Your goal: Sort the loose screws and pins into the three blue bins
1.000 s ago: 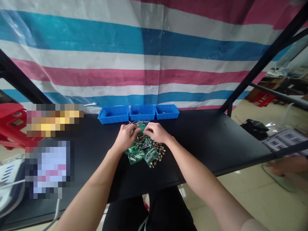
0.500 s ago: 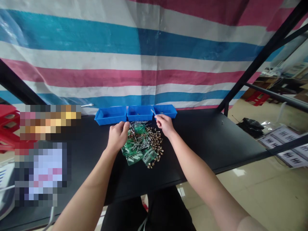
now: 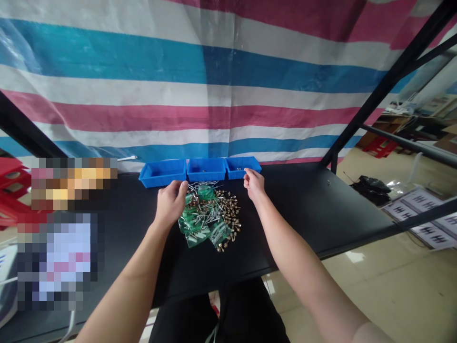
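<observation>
On the black table lies a mixed pile: green plastic packets (image 3: pixel 198 237), thin silver pins or screws (image 3: pixel 211 213) and brass-coloured bolts (image 3: pixel 233 209). My left hand (image 3: pixel 170 200) rests at the pile's upper left edge with its fingers curled and thumb alongside; what it holds, if anything, is hidden. At the front of the right blue bin (image 3: pixel 233 174) is my right hand (image 3: pixel 254 183), closed in a pinch, its contents too small to make out. Small metal pieces show inside that bin and in the middle blue bin (image 3: pixel 206 174).
The left blue bin (image 3: pixel 162 180) completes the row along the back of the table (image 3: pixel 307 209). Behind hangs a striped sheet (image 3: pixel 143 93). Black frame posts (image 3: pixel 352 126) stand at both sides. A small metal piece (image 3: pixel 329 182) lies at the right; blurred items sit at left.
My right hand has moved right, from between the middle and right bins to the right bin's front. The small silver piece that stuck out of its fingers no longer shows. My left hand has hardly moved.
</observation>
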`<state>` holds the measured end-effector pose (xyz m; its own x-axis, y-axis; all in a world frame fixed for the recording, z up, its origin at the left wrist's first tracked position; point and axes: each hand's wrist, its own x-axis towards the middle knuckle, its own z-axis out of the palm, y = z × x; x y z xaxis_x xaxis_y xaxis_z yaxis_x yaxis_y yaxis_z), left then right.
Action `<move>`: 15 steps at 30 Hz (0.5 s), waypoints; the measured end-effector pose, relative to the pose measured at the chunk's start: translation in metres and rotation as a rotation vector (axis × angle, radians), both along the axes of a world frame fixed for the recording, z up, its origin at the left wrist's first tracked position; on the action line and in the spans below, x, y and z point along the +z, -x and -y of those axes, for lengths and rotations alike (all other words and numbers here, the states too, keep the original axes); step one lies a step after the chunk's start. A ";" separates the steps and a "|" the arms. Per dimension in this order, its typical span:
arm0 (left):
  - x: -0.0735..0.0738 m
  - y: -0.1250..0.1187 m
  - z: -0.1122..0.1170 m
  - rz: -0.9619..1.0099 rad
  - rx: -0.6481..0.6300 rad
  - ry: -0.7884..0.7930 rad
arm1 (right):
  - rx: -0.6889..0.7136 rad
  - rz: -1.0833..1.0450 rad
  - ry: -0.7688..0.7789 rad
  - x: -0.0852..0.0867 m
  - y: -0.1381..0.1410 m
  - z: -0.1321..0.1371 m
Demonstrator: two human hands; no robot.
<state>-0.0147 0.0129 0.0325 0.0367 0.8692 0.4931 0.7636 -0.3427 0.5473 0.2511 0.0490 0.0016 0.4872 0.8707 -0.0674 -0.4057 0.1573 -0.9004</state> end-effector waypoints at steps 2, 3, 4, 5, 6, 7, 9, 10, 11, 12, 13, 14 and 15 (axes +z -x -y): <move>0.000 0.001 0.000 -0.007 0.015 0.017 | 0.004 0.005 -0.002 0.001 0.001 0.001; 0.000 0.001 -0.001 -0.011 0.020 0.026 | 0.007 0.013 -0.005 0.001 0.001 0.001; 0.000 0.002 -0.001 -0.014 0.025 0.034 | 0.011 0.027 -0.008 0.001 0.001 0.001; 0.000 0.002 -0.001 -0.017 0.026 0.041 | 0.018 0.051 -0.011 0.000 0.002 0.000; 0.000 0.002 -0.002 -0.021 0.028 0.044 | 0.027 0.086 -0.013 -0.002 0.003 0.000; 0.000 0.003 -0.002 -0.025 0.027 0.046 | 0.037 0.137 -0.015 -0.004 0.004 -0.001; 0.000 0.003 -0.003 -0.038 0.019 0.043 | 0.057 0.298 -0.036 -0.009 0.006 -0.002; 0.000 0.004 -0.004 -0.046 0.013 0.041 | 0.068 0.406 -0.057 -0.012 0.007 -0.002; -0.001 0.004 -0.005 -0.054 0.007 0.041 | 0.076 0.524 -0.084 -0.014 0.008 -0.001; -0.001 0.004 -0.005 -0.059 0.002 0.042 | 0.082 0.644 -0.116 -0.016 0.009 0.000; -0.001 0.005 -0.006 -0.062 -0.003 0.045 | 0.090 0.758 -0.147 -0.017 0.010 0.001; -0.002 0.005 -0.006 -0.062 -0.007 0.048 | 0.099 0.859 -0.175 -0.018 0.011 0.002; -0.002 0.005 -0.007 -0.060 -0.013 0.051 | 0.114 0.949 -0.198 -0.019 0.013 0.003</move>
